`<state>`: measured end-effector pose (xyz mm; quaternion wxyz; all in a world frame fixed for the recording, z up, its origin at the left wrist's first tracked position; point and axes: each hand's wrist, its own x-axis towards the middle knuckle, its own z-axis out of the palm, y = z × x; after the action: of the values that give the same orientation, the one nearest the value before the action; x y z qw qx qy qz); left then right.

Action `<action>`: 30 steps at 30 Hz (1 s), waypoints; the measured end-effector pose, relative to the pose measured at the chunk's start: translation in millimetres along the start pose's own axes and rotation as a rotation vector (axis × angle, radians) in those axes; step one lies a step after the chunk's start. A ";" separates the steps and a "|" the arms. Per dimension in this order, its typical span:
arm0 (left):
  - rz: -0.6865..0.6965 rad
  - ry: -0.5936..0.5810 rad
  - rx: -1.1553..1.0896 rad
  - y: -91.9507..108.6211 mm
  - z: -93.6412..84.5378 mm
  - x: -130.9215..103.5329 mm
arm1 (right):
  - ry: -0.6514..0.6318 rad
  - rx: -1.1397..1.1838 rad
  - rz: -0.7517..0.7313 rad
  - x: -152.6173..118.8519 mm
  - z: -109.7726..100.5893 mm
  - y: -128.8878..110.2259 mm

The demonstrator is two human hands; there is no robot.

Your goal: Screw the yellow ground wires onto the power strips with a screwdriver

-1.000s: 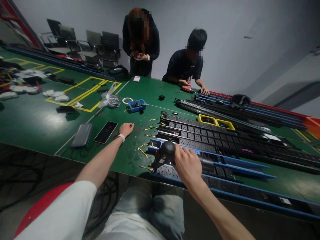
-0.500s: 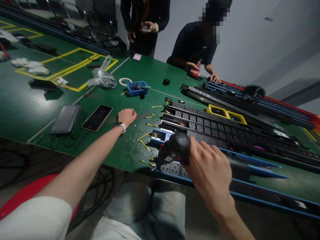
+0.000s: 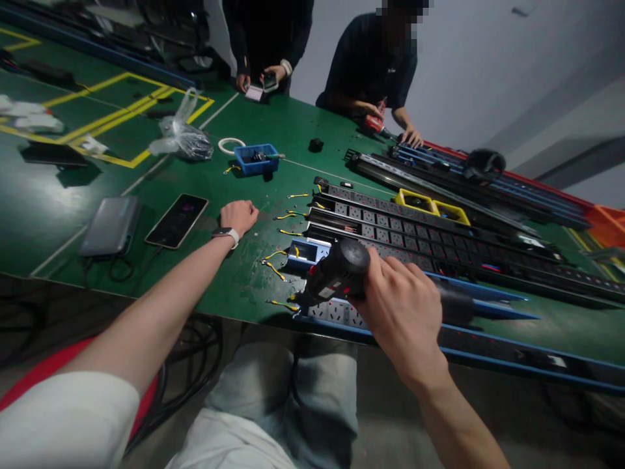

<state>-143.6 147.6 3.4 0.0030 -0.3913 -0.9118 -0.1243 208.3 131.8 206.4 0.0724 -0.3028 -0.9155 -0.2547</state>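
My right hand [image 3: 403, 309] grips a black power drill [image 3: 336, 270] over the near end of the power strips. Beneath it lies a blue-edged power strip [image 3: 334, 312] with white socket faces. Next to that, a blue channel [image 3: 306, 253] has an open end compartment. Short yellow-green wires [image 3: 288, 304] stick out from the strips' left ends, with small loose metal bits around them. My left hand [image 3: 239, 216] rests on the green table, left of the strips, its fingers curled closed. Whatever may be inside those fingers is hidden.
A phone [image 3: 176, 221] and a grey power bank [image 3: 111, 225] lie at left. Beyond are a blue bin [image 3: 256, 160], a plastic bag [image 3: 183, 133] and yellow bins [image 3: 432, 207]. Across the table, one co-worker handles a red drill [image 3: 375, 124]; another person [image 3: 268, 49] stands beside them.
The view has shifted slightly, so the table things sit further left and up. My hands keep their poses. The standing person's hand has reached down to the pink pad.
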 end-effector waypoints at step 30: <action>-0.012 -0.006 0.029 -1.7 0.9 0.0 | -0.038 0.022 -0.087 -0.4 -5.1 0.5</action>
<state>-144.6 146.7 2.2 0.0053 -0.3860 -0.9159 -0.1100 208.8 129.3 210.9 0.0473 -0.2668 -0.9318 -0.2416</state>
